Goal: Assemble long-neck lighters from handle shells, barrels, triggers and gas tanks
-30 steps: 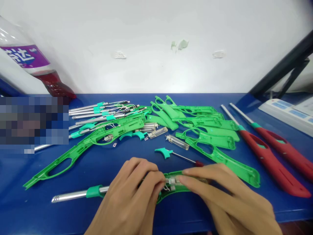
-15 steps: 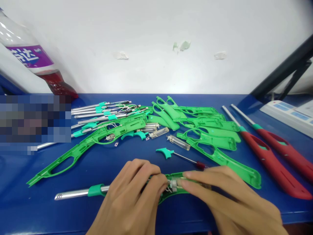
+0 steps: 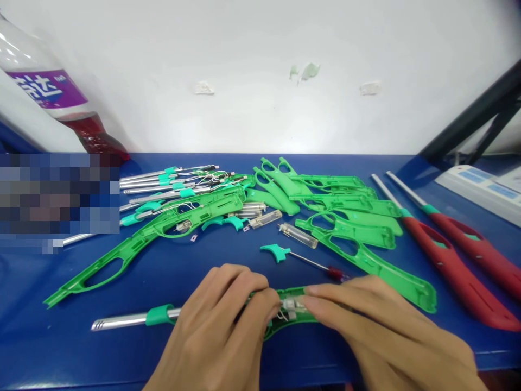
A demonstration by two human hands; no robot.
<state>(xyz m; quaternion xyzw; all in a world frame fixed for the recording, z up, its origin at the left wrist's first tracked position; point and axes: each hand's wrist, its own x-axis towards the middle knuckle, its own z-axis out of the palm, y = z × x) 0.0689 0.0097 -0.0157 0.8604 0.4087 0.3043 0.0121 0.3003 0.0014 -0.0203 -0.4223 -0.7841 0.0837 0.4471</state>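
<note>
A green lighter shell (image 3: 285,327) lies open near the table's front edge, its metal tube (image 3: 122,321) with a teal collar (image 3: 159,315) pointing left. My left hand (image 3: 228,320) is closed over the shell's middle, covering part of it. My right hand (image 3: 374,320) rests on the shell's right part, fingers together around a clear fuel tank, mostly hidden beneath them. Between the hands show a pale valve piece (image 3: 290,305) and white wires. Just behind lies a screwdriver (image 3: 311,263) with a dark red tip, beside a teal trigger (image 3: 275,252).
Green shell halves (image 3: 378,271) and clear tanks (image 3: 299,235) lie behind the hands. Metal tubes with wires (image 3: 158,196) are at the back left, by a bottle (image 3: 69,103). Two red lighters (image 3: 456,266) and a white power strip (image 3: 480,187) lie right.
My right hand's fingertips have shifted slightly right, and more of the pale valve piece shows. My left hand has hardly moved.
</note>
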